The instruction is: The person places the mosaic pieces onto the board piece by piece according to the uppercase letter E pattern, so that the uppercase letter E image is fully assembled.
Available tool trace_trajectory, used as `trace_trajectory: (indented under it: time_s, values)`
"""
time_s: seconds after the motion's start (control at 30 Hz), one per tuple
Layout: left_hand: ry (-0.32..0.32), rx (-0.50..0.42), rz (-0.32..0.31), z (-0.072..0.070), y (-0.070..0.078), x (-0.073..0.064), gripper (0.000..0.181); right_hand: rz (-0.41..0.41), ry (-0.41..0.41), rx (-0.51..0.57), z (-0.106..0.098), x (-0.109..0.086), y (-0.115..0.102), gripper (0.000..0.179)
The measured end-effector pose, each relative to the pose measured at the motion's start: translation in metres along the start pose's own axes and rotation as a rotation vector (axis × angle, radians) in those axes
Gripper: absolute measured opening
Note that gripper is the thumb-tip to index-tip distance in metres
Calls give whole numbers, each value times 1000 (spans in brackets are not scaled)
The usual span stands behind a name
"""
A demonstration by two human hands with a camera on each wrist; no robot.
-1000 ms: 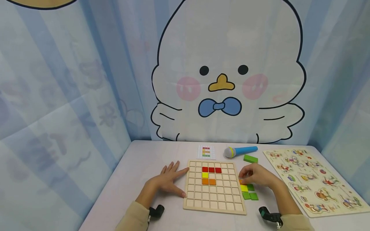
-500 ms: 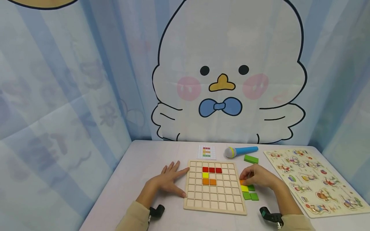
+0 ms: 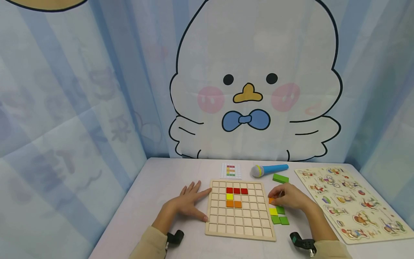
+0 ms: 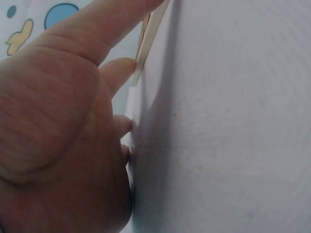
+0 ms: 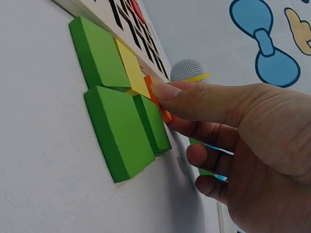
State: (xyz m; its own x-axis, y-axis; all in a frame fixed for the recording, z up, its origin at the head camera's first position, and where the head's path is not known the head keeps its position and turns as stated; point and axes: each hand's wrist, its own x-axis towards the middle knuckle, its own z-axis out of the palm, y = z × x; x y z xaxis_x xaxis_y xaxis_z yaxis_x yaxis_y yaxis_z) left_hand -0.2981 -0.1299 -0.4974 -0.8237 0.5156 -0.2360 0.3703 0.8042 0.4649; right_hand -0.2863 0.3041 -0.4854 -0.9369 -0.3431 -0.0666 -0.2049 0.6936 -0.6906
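In the head view a square wooden grid board [image 3: 224, 219] carries three red tiles [image 3: 237, 190], one yellow tile [image 3: 229, 196] and two orange tiles [image 3: 234, 204]. My left hand [image 3: 187, 202] lies spread at the board's left side, thumb and index fingertips at its edge. Just past the right edge, my right hand [image 3: 284, 196] pinches an orange tile [image 5: 166, 115] between thumb and index finger. Beside this tile are a loose yellow tile [image 5: 132, 68] and three green tiles [image 5: 119, 131], lying together on the table.
A small printed pattern card [image 3: 231, 171] lies behind the board, with a blue toy microphone [image 3: 270, 169] to its right. Nearby sits a green block [image 3: 280, 178]. A large wooden picture puzzle [image 3: 352, 203] covers the table's right side. Behind hangs a cartoon curtain [image 3: 252, 140].
My right fingers have shifted the orange tile slightly away from the loose yellow tile, toward the back of the table. My left hand stays in place.
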Motion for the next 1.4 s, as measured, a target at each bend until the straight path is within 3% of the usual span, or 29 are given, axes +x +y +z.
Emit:
trace_trajectory:
  time_s: [0.43, 0.87, 1.1, 1.4]
  values:
    - [6, 3, 8, 0, 1, -1, 110, -38, -11, 11, 2, 4, -1, 14]
    - [-1, 2, -8, -1, 1, 0, 108, -13, 89, -1, 3, 6, -6, 10]
    - [1, -13, -12, -1, 2, -1, 109, -62, 142, 95, 2, 9, -12, 18]
    - [-5, -20, -13, -1, 3, -2, 109, -87, 146, 217, 9, 12, -30, 26]
